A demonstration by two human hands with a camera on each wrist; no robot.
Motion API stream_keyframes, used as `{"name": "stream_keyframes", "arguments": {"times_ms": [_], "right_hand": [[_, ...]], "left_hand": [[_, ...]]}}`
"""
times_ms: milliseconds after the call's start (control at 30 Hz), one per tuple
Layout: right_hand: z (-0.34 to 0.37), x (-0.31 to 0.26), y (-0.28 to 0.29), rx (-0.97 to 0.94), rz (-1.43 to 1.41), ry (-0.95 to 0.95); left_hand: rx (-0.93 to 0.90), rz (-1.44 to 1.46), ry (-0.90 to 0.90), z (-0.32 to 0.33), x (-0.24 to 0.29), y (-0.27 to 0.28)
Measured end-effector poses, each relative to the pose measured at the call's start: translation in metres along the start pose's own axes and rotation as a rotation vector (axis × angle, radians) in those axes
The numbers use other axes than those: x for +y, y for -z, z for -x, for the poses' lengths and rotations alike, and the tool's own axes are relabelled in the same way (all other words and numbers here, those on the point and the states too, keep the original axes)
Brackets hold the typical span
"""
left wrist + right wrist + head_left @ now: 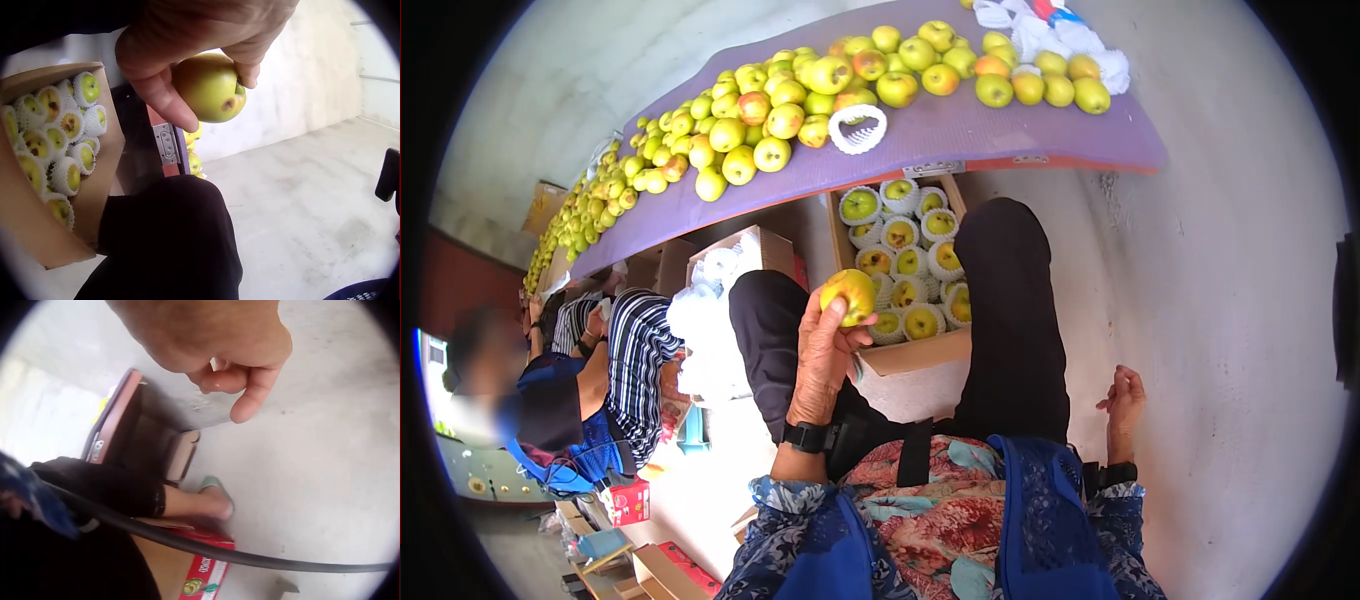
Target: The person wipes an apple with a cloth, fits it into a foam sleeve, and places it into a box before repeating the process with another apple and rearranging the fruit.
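Observation:
My left hand [825,345] holds a yellow-green apple [848,297] with a reddish blush, raised over my lap. In the left wrist view, fingers and thumb grip the apple [209,87] from both sides, and a small brown spot shows near its hollow end. Just beyond it stands an open cardboard box [915,357] of apples in white foam nets. Off to my right side hangs my right hand [1124,405], its fingers loosely curled around nothing. In the right wrist view that hand [225,350] is over bare floor.
A table with a purple mat [960,130] bears a long heap of loose apples [785,120]. One foam net [860,147] lies at its near edge. White netting [710,320] fills a carton at left, beside a seated person in striped trousers [635,330]. A red carton [203,569] stands low.

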State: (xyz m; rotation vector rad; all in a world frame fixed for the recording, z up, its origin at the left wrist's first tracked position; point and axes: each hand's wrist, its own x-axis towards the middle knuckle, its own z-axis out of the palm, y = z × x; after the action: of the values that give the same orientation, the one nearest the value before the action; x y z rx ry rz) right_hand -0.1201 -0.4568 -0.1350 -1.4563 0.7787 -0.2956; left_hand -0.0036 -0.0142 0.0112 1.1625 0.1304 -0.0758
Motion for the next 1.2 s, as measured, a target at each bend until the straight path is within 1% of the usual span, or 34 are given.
{"name": "stream_keyframes", "arguments": {"times_ms": [100, 167, 233, 333, 367, 467, 500, 567, 600, 633, 733, 767, 867, 1000, 1033, 1133, 1167, 1200], "right_hand": [[-0.015, -0.054, -0.037, -0.173, -0.001, 0.145], [-0.015, -0.092, -0.060, -0.280, 0.000, 0.264], [-0.006, -0.133, -0.083, -0.344, -0.010, 0.351], [0.012, -0.184, -0.116, -0.418, -0.018, 0.477], [0.018, -0.197, -0.127, -0.437, -0.022, 0.521], [0.040, -0.227, -0.157, -0.541, 0.015, 0.613], [0.046, -0.236, -0.167, -0.576, 0.040, 0.588], [0.060, -0.252, -0.184, -0.642, 0.114, 0.597], [0.064, -0.257, -0.192, -0.675, 0.153, 0.596], [0.066, -0.259, -0.201, -0.669, 0.168, 0.686], [0.073, -0.266, -0.221, -0.741, 0.275, 0.687], [0.073, -0.264, -0.229, -0.726, 0.330, 0.738], [0.067, -0.255, -0.248, -0.772, 0.347, 0.703], [0.062, -0.270, -0.283, -0.699, 0.584, 0.866], [0.062, -0.278, -0.291, -0.668, 0.654, 0.916], [0.037, -0.281, -0.331, -0.551, 0.617, 1.174], [0.031, -0.288, -0.343, -0.566, 0.748, 1.150], [0.025, -0.291, -0.356, -0.550, 0.755, 1.178]], "left_hand": [[0.048, 0.006, -0.056, 0.002, 0.005, -0.005], [0.043, -0.054, -0.092, 0.002, 0.007, -0.001], [0.047, -0.107, -0.122, 0.004, 0.010, 0.000], [0.083, -0.067, -0.153, 0.003, 0.016, 0.004], [0.073, -0.026, -0.136, 0.001, 0.020, 0.007], [0.083, 0.037, -0.166, -0.010, 0.039, 0.014], [0.076, 0.035, -0.190, -0.016, 0.050, 0.014], [0.049, 0.013, -0.277, -0.029, 0.071, 0.012], [0.051, -0.005, -0.314, -0.036, 0.082, 0.011], [0.043, -0.013, -0.338, -0.044, 0.092, 0.011], [0.028, -0.067, -0.383, -0.070, 0.119, 0.013], [0.041, -0.073, -0.398, -0.082, 0.124, 0.014], [0.080, -0.203, -0.463, -0.109, 0.135, 0.014], [0.070, -0.303, -0.437, -0.135, 0.131, 0.009], [0.055, -0.284, -0.424, -0.143, 0.122, 0.013], [0.066, -0.208, -0.334, -0.154, 0.102, 0.014], [0.069, -0.173, -0.274, -0.152, 0.099, 0.012], [0.059, -0.153, -0.243, -0.153, 0.092, 0.013]]}}
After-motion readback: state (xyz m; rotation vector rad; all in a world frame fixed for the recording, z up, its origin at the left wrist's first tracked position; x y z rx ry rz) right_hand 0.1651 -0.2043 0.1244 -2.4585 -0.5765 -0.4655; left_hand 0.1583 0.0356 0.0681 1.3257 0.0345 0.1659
